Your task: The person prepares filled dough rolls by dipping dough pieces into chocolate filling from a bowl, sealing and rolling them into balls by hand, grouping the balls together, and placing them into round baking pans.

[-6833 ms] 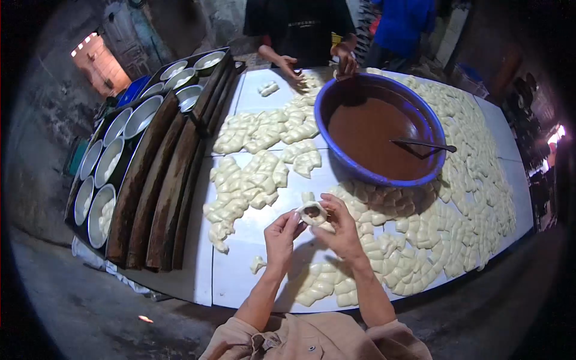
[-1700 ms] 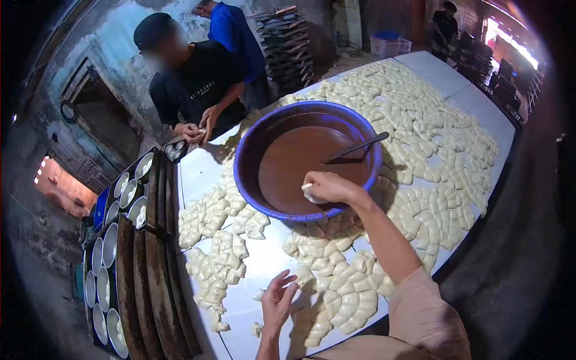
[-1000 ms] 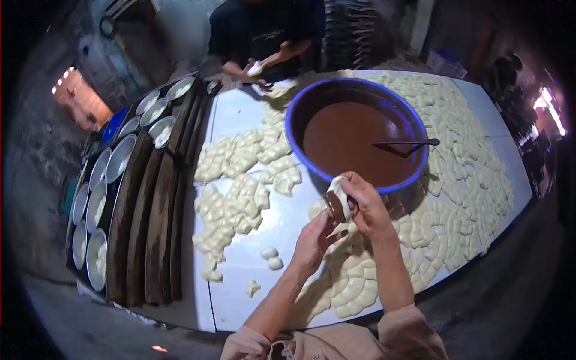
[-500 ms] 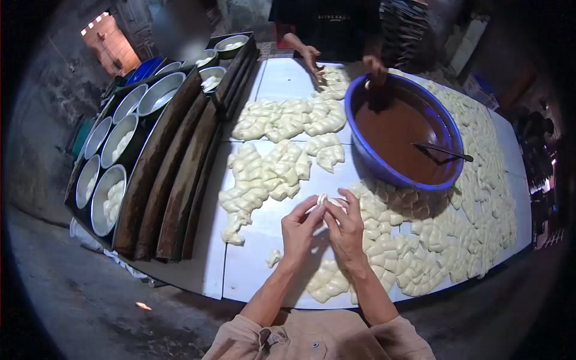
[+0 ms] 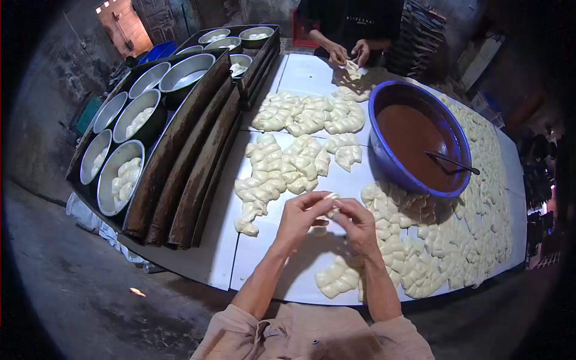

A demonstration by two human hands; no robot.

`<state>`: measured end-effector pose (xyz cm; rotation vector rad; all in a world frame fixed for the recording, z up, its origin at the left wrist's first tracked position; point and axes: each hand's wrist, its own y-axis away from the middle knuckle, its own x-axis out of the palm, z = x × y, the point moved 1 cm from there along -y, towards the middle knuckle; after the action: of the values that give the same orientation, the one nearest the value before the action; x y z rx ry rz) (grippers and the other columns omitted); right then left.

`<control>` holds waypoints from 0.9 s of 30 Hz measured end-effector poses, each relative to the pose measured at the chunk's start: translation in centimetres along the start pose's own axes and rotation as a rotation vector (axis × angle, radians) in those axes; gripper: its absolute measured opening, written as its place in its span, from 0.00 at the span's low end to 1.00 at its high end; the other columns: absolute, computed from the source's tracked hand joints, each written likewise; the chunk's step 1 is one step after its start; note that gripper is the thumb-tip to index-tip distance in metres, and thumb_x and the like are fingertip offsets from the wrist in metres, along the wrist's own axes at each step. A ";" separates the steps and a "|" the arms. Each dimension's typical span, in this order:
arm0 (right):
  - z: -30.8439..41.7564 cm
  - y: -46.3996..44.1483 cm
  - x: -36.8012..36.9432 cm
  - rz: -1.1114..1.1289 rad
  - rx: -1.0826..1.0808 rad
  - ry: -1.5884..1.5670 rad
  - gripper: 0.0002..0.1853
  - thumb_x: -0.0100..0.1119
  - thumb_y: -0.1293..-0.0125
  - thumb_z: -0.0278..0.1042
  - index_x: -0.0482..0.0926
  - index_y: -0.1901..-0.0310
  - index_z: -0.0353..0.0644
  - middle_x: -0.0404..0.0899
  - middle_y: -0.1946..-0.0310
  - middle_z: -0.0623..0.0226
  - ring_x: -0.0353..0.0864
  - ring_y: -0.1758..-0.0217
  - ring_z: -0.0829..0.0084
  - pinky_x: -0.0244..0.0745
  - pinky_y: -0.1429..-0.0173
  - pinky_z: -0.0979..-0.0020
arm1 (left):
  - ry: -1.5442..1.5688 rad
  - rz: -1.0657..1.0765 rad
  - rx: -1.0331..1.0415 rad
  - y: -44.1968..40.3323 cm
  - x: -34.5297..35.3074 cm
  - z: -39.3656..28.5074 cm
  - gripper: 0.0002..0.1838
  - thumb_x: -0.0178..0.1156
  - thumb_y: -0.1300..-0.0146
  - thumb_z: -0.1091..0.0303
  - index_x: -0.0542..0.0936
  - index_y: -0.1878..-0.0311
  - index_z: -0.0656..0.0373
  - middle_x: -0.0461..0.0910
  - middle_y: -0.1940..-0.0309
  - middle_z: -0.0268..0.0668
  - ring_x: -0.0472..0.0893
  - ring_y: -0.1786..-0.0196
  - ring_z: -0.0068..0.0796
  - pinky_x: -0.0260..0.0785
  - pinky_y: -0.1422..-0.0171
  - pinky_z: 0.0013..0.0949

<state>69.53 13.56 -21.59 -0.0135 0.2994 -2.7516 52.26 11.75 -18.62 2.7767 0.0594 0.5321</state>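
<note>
Head view. Your left hand (image 5: 298, 219): fingers bent, fingertips pinching a small pale dough piece (image 5: 331, 197). Your right hand (image 5: 359, 227): fingers likewise curled, gripping the same piece from its side. Dough piece: between your two hands, raised above the desk (image 5: 258, 252), partly hidden by your fingers. Pale lump (image 5: 320, 230): one, on the near side of that piece, between your hands.

Left dough patch (image 5: 282, 168): soft pale pieces packed together, beyond your left hand and slightly left. Far dough patch (image 5: 309, 114): same kind, farther off in that direction. Near dough patch (image 5: 337, 277): just on the near side of your right hand. Wide dough spread (image 5: 432, 258): right of your right hand, running far along the desk.

Blue basin (image 5: 384, 144): beyond your right hand and to its right, holding brown liquid (image 5: 411, 129); dark-handled utensil (image 5: 453, 163) leaning in it, handle over the rim.

Dark wooden boards (image 5: 180, 162): well left of your left hand, side by side. Metal bowls (image 5: 103, 187): farther left, several containing pale pieces.

Co-worker (image 5: 360, 18): across the desk, beyond your hands, dark top, both hands holding dough (image 5: 353, 71).
</note>
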 end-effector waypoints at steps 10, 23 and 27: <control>0.5 -1.6 2.9 -0.237 -0.238 0.226 0.07 0.69 0.38 0.28 0.80 0.62 0.38 0.79 0.61 0.64 0.77 0.60 0.74 0.74 0.55 0.72 | -0.001 0.144 0.103 1.1 -1.3 1.4 0.15 0.57 0.27 0.65 0.81 0.42 0.61 0.83 0.57 0.32 0.80 0.58 0.17 0.77 0.54 0.25; 1.9 -2.4 3.0 0.218 0.149 0.237 0.14 0.66 0.36 0.32 0.81 0.50 0.37 0.84 0.60 0.63 0.81 0.61 0.72 0.76 0.54 0.70 | -0.205 -0.123 -0.122 3.4 -5.8 2.0 0.27 0.52 0.25 0.49 0.82 0.47 0.68 0.85 0.65 0.39 0.86 0.63 0.26 0.77 0.57 0.29; -0.9 -4.5 2.7 0.664 -0.179 0.725 0.10 0.63 0.35 0.31 0.84 0.54 0.39 0.83 0.56 0.61 0.80 0.56 0.63 0.73 0.48 0.64 | -0.594 -0.250 -0.016 3.1 -8.1 3.6 0.24 0.56 0.29 0.53 0.81 0.45 0.66 0.86 0.63 0.47 0.87 0.60 0.40 0.77 0.51 0.38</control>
<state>65.35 16.90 -21.60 0.8783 0.6049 -1.9669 46.02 6.91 -23.72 2.7349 0.2590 -0.3553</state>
